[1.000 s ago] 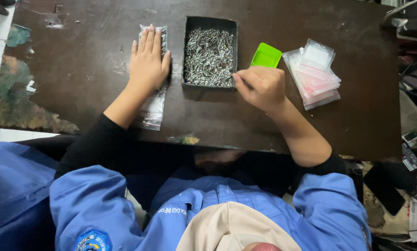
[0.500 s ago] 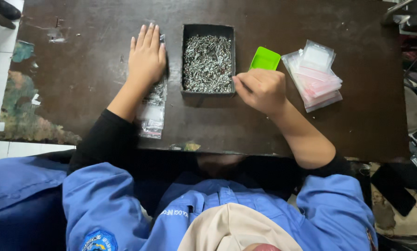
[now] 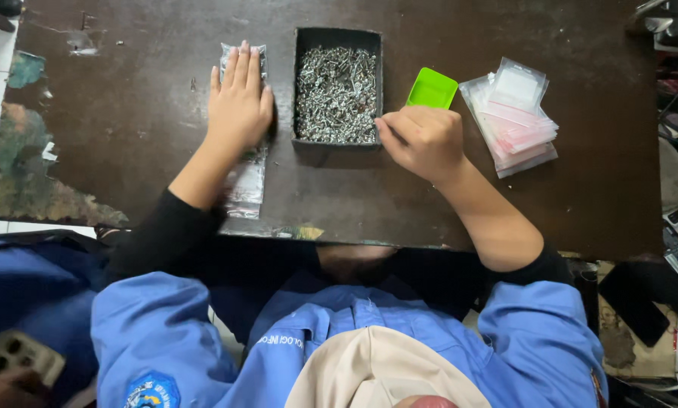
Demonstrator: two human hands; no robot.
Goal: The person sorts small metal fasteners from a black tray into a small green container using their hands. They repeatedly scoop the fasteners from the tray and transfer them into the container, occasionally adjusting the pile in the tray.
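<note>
Screws (image 3: 336,94) fill a black tray (image 3: 299,91) at the middle of a worn dark table (image 3: 127,113), and the tray is the landmark for everything else. Just left of the tray, the person's left hand (image 3: 239,102) lies flat and wide, fingers together, pressing down on a row of filled clear bags (image 3: 246,177) that runs from the far end of the tray back toward the table's near edge. Against the picture of half a second ago, that hand sits a shade nearer the tray and the top of the bag strip shows again beyond the fingertips; the pressing posture itself is unchanged.

At the tray's near right corner, the right hand (image 3: 422,140) is curled into a narrow fist, its fingertips at the edge of the screw pile. Whether it pinches any screws cannot be told from here. It has hardly moved over the last second.

Right of the tray, just past the fist, lies a small green scoop (image 3: 432,89), untouched. Farther right again rests a stack of empty clear zip bags (image 3: 514,117) with pinkish strips, in the same place as before.

Judging by the small shifts, the left hand appears to be smoothing the filled bags while the right lingers at the screws.
</note>
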